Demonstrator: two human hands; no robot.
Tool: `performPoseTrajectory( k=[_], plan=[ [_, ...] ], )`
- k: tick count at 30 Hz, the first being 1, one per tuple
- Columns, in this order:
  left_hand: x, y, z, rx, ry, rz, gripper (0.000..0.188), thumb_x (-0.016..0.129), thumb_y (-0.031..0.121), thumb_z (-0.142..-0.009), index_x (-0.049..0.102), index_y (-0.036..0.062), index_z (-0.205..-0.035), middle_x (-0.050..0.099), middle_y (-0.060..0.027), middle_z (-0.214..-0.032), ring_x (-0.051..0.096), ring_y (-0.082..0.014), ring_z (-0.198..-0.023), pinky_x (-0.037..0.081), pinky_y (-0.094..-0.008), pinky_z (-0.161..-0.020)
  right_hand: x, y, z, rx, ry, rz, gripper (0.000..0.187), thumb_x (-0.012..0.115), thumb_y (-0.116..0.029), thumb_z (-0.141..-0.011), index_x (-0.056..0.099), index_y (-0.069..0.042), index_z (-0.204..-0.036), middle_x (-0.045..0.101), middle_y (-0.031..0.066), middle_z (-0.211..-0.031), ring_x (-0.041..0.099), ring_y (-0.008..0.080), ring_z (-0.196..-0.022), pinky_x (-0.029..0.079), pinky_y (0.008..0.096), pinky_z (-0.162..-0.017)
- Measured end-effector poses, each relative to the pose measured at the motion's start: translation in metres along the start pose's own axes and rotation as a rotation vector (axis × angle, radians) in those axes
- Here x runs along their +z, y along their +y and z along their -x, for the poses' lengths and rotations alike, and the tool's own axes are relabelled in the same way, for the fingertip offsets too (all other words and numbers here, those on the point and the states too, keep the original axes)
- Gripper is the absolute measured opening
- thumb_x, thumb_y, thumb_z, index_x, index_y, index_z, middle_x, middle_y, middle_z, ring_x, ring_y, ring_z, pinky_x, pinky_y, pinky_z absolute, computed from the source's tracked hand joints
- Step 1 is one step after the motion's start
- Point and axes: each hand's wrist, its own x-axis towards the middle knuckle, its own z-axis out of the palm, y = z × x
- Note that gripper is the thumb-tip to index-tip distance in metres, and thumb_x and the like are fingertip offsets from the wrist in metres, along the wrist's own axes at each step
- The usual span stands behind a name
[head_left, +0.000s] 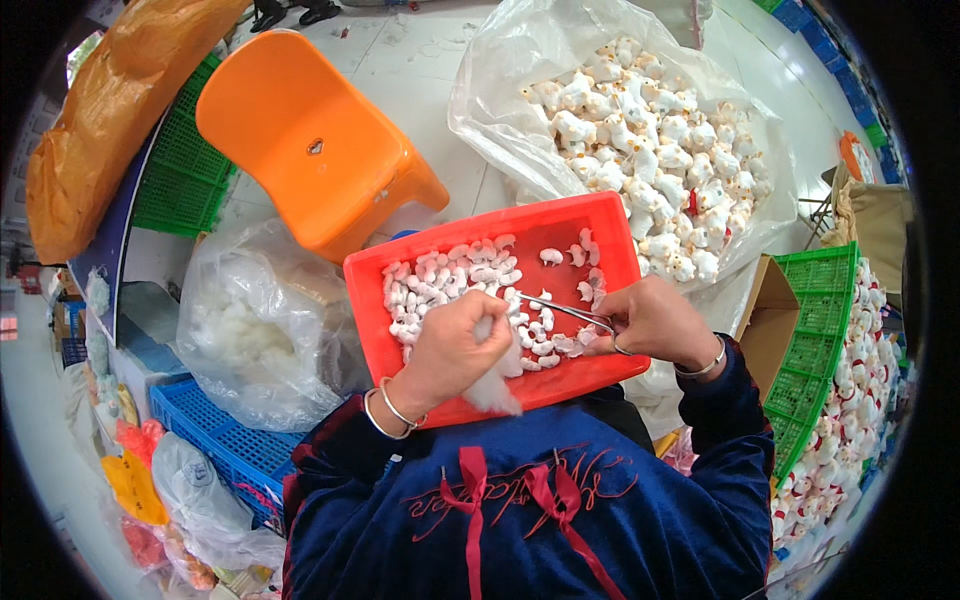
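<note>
A red plastic tray (pixel 607 222) sits across my lap, with many small white plush pieces (pixel 430 282) heaped mostly in its left and middle. My left hand (pixel 452 345) is closed over the tray on a tuft of white stuffing (pixel 492 388), which hangs down past the near rim. Whether a plush piece is also in those fingers is hidden. My right hand (pixel 662 322) grips slim metal forceps (pixel 568 309) by the ring handles. Their tips point left, close by my left fingers, and are partly lost among the white pieces.
A large clear bag of white plush figures (pixel 650 160) stands beyond the tray at right. An orange chair (pixel 310 140) is at far left. Left of the tray lies a bag of stuffing (pixel 250 330) above a blue crate (pixel 235 440). A green crate (pixel 820 340) stands at right.
</note>
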Motion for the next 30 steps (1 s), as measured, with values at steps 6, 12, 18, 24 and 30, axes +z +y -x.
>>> performPoseTrajectory(
  k=[6, 12, 18, 24, 30],
  plan=[
    [-0.018, -0.007, -0.015, -0.098, -0.203, 0.064, 0.02, 0.073, 0.013, -0.091, 0.072, -0.0026, -0.103, 0.075, -0.0085, -0.089, 0.069, -0.0127, -0.084, 0.055, -0.029, -0.079, 0.002, 0.003, -0.004, -0.042, -0.059, 0.058, 0.042, 0.089, -0.042, -0.073, 0.072, -0.004, -0.077, 0.064, 0.0134, -0.064, 0.066, 0.034, -0.064, 0.051, 0.0424, -0.06],
    [-0.027, -0.009, -0.019, -0.166, -0.273, 0.156, 0.017, 0.07, 0.011, -0.094, 0.072, -0.0026, -0.103, 0.074, -0.0039, -0.091, 0.068, -0.01, -0.085, 0.053, -0.0275, -0.078, -0.006, -0.009, -0.007, -0.022, -0.068, 0.073, 0.049, 0.09, -0.045, -0.071, 0.07, -0.002, -0.084, 0.067, 0.0153, -0.072, 0.067, 0.0365, -0.069, 0.052, 0.0433, -0.063],
    [-0.022, -0.027, -0.014, -0.435, -0.178, 0.548, 0.008, 0.067, 0.01, -0.094, 0.071, 0.0027, -0.097, 0.071, 0.0014, -0.089, 0.063, -0.0047, -0.081, 0.051, -0.0228, -0.073, 0.013, -0.009, -0.008, -0.053, -0.02, -0.149, 0.058, 0.091, -0.048, -0.073, 0.072, 0.001, -0.097, 0.071, 0.0184, -0.085, 0.07, 0.036, -0.082, 0.055, 0.0409, -0.075],
    [-0.024, -0.019, -0.012, -0.496, -0.154, 0.731, 0.009, 0.066, 0.01, -0.097, 0.07, 0.0031, -0.102, 0.071, 0.0007, -0.094, 0.063, -0.0046, -0.083, 0.053, -0.0224, -0.073, 0.043, -0.006, -0.016, -0.18, -0.031, -0.177, 0.053, 0.093, -0.037, -0.071, 0.072, 0.001, -0.1, 0.07, 0.0158, -0.091, 0.068, 0.0326, -0.086, 0.053, 0.0391, -0.077],
    [-0.024, -0.026, -0.008, -0.364, -0.127, 0.676, 0.011, 0.066, 0.007, -0.097, 0.07, 0.002, -0.107, 0.072, -0.0006, -0.099, 0.065, -0.0059, -0.091, 0.054, -0.0235, -0.081, 0.032, -0.019, -0.019, -0.113, -0.099, -0.111, 0.048, 0.092, -0.037, -0.073, 0.072, -0.001, -0.097, 0.068, 0.0149, -0.084, 0.067, 0.032, -0.078, 0.051, 0.0396, -0.071]
  ],
)
